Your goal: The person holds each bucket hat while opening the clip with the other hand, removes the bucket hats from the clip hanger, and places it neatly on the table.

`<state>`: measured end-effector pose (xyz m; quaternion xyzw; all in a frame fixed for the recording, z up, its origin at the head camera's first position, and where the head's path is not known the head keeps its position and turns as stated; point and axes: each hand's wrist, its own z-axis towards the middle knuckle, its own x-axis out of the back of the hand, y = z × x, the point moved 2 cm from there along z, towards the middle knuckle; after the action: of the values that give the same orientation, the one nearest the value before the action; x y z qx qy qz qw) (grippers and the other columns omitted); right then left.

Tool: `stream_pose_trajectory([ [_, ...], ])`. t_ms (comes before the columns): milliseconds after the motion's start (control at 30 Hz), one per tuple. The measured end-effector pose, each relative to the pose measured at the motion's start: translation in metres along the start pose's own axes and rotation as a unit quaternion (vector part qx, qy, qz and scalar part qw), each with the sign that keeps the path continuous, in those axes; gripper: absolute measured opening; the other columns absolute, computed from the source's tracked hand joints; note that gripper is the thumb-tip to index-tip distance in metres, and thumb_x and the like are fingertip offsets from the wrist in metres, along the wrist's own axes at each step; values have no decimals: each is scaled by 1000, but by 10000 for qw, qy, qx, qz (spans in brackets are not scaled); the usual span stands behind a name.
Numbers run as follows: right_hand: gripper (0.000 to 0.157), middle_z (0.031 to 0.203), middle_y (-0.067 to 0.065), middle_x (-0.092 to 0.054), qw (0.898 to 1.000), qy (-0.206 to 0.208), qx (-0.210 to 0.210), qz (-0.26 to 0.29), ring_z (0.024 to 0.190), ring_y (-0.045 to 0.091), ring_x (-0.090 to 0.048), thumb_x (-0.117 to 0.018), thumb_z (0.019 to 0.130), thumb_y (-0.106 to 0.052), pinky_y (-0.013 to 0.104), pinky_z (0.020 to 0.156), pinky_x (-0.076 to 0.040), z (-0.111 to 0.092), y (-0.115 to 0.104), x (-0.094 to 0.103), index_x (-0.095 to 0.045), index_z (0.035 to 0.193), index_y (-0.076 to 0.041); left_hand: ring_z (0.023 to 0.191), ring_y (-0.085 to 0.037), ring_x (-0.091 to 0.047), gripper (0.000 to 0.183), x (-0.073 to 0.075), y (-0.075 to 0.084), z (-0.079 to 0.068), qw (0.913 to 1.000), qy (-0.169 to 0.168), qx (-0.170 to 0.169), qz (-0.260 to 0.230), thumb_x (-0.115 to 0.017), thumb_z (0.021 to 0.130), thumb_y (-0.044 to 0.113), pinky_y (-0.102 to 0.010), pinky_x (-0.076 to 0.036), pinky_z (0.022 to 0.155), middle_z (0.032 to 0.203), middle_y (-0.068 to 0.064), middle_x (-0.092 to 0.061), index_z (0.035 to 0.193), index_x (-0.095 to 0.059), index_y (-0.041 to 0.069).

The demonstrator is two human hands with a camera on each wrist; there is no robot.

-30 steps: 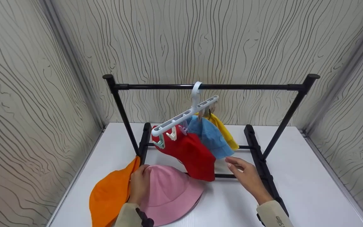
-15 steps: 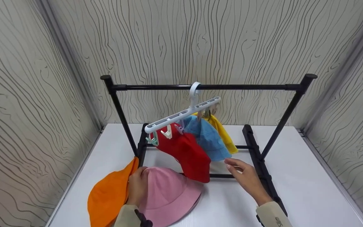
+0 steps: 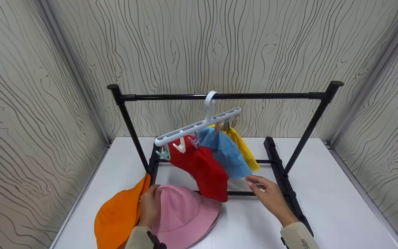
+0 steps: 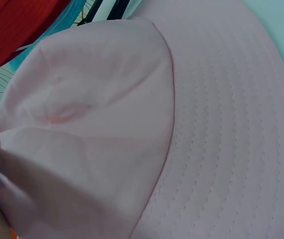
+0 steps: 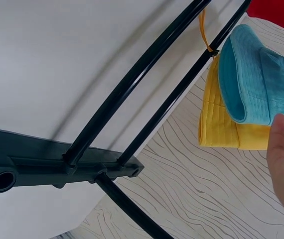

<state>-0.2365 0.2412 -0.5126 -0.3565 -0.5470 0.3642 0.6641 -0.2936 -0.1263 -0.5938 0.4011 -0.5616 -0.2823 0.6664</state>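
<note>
My left hand [image 3: 149,206] pinches the crown of a pink bucket hat [image 3: 181,214], whose stitched brim [image 4: 226,114] spreads out in the left wrist view. An orange bucket hat [image 3: 117,214] lies just left of that hand. My right hand [image 3: 269,197], holding nothing, has its fingers loosely bent close to the brim of a blue bucket hat [image 3: 225,152]. From a white clip hanger [image 3: 199,126] hang the blue hat, a red hat [image 3: 202,169] and a yellow hat [image 3: 245,148]. A green clip [image 3: 163,152] and a cream clip [image 3: 179,145] dangle at the hanger's near end.
The hanger hooks over the top bar [image 3: 268,96] of a black rack standing on a white table [image 3: 340,197]. Its black foot [image 5: 47,164] runs along the right side. Patterned wall panels [image 3: 192,45] enclose the back and sides.
The hanger has swung slightly, its near end shifting left, and the red hat has moved left with it. The head view has drifted a little. Both hands keep nearly the same pose.
</note>
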Motion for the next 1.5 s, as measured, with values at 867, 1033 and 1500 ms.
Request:
stream_pose_trajectory([
  [867,28,123,7,-66,9999,-133,-42,-11,112,22,-63,-61,94,-14,27,93,-52,-2,7,-2,-65,121,-10,122,-33,-50,30,-8,-13,-9,9984,-484,288,-68,-50,99,8,-56,-37,107,135,-17,-53,128,-57,5],
  [1033,28,123,9,-66,9999,-152,-43,49,110,23,-64,-61,94,-12,20,89,-53,-2,11,-4,-65,121,-7,118,-29,-54,28,-9,-17,-12,9992,-331,-40,202,-52,97,6,-54,-39,107,130,-14,-58,124,-60,6],
  [1500,28,123,8,-66,9998,-191,-54,-2,112,23,-63,-60,95,-16,27,92,-53,-1,10,-5,-65,121,-6,131,-34,-42,33,-4,-8,-11,9984,-444,334,37,-53,97,7,-57,-31,111,143,-16,-47,130,-56,9],
])
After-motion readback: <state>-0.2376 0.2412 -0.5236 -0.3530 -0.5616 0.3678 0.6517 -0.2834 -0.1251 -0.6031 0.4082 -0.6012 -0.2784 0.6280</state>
